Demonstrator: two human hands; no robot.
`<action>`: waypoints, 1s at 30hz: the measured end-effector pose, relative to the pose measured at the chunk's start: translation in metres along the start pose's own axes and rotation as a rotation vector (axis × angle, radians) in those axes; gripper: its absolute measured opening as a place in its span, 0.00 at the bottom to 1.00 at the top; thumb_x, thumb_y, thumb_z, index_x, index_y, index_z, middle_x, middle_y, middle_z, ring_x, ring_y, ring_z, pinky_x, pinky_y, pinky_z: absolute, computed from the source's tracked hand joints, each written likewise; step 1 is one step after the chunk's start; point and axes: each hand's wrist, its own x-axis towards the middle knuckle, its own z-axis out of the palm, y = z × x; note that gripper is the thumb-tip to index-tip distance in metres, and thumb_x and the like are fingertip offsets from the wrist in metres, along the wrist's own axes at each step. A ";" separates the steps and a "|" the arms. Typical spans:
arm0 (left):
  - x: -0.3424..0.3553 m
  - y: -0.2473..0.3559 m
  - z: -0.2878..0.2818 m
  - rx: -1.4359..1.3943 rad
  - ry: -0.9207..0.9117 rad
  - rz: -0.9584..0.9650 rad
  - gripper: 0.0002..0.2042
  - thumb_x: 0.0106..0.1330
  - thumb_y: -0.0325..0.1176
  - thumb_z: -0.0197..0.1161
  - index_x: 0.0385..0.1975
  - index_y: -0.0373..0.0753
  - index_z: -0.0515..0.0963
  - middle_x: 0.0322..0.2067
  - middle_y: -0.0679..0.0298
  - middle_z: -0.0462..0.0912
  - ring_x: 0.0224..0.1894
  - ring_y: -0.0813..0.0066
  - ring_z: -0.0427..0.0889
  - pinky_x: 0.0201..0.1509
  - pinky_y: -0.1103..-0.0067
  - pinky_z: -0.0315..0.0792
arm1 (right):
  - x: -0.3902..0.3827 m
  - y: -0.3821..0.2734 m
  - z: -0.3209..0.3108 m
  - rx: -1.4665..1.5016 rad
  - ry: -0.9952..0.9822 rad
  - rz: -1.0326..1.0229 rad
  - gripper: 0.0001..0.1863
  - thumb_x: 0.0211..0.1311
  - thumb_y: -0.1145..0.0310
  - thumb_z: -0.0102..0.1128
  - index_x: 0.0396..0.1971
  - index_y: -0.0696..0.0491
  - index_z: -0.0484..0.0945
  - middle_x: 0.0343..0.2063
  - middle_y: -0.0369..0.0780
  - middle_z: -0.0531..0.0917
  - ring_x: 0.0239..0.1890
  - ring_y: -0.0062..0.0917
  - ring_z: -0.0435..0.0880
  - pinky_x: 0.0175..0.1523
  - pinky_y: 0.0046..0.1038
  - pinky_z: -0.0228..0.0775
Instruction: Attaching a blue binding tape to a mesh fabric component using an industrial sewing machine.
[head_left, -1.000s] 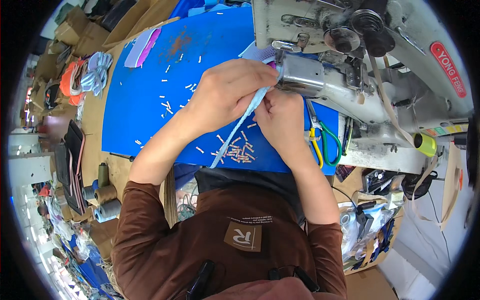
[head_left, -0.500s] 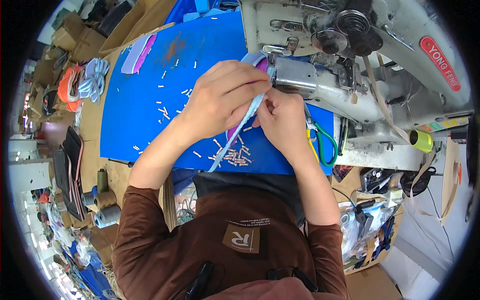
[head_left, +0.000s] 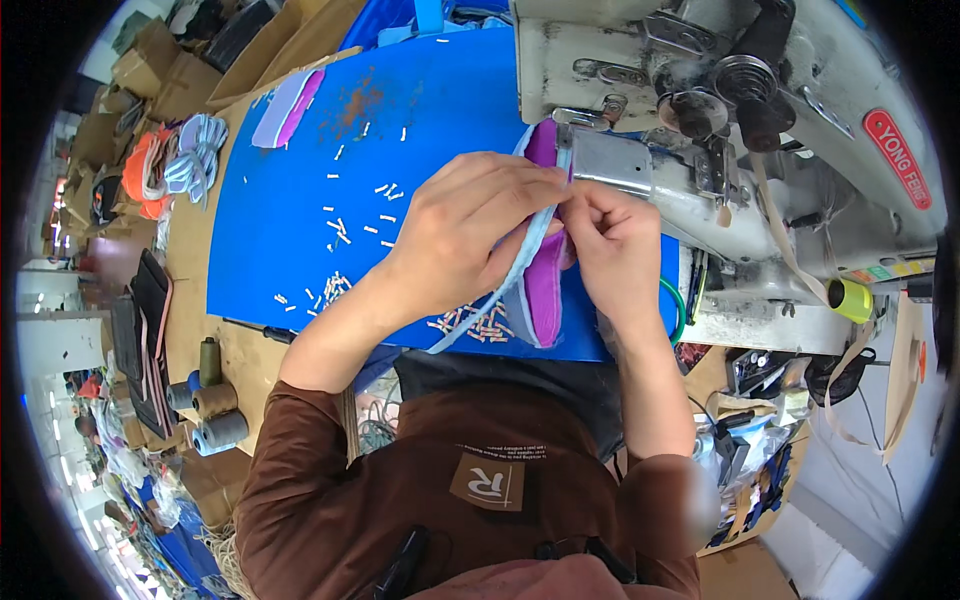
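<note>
My left hand (head_left: 455, 225) is closed on a padded fabric piece (head_left: 543, 290), purple on one side and grey-blue on the other. A light-blue trim strip (head_left: 520, 262) runs along the piece, under my left fingers, and its loose tail hangs toward me. On the right, my right hand (head_left: 612, 240) pinches the same piece at its edge, thumb and fingers together. The work sits against the metal arm (head_left: 612, 162) of a sewing machine (head_left: 700, 215). My fingers hide the spot where strip and fabric meet.
Short pale scraps (head_left: 480, 325) are scattered over the blue work surface (head_left: 270, 235). Another purple and grey-blue piece (head_left: 290, 108) lies at the far left. Green-handled scissors (head_left: 678, 308) lie right of my hand. Thread cones (head_left: 213, 400) stand at left, near bundled light-blue trim (head_left: 197, 155).
Both hands have shifted right in the picture with the work. More of the purple side now shows below my fingers. The view itself has also shifted slightly.
</note>
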 end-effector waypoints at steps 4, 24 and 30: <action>-0.003 0.001 -0.003 -0.029 -0.028 -0.057 0.12 0.55 0.26 0.71 0.40 0.38 0.82 0.47 0.60 0.86 0.47 0.59 0.85 0.51 0.69 0.78 | -0.002 -0.006 0.000 -0.159 0.035 -0.007 0.07 0.67 0.76 0.59 0.29 0.62 0.82 0.16 0.35 0.81 0.18 0.12 0.79 0.22 0.19 0.71; -0.008 0.030 -0.011 -0.098 -0.037 -0.105 0.17 0.53 0.28 0.74 0.44 0.38 0.82 0.47 0.60 0.86 0.49 0.59 0.85 0.52 0.69 0.78 | -0.012 -0.002 0.008 0.124 0.182 0.002 0.07 0.65 0.81 0.62 0.42 0.61 0.80 0.25 0.32 0.83 0.24 0.07 0.76 0.28 0.12 0.67; -0.008 0.028 -0.013 -0.208 -0.014 -0.245 0.15 0.54 0.25 0.73 0.42 0.38 0.82 0.48 0.60 0.86 0.50 0.60 0.85 0.52 0.71 0.78 | -0.020 -0.010 0.003 0.089 0.067 0.075 0.09 0.70 0.80 0.55 0.48 0.62 0.77 0.30 0.35 0.84 0.29 0.13 0.83 0.32 0.14 0.74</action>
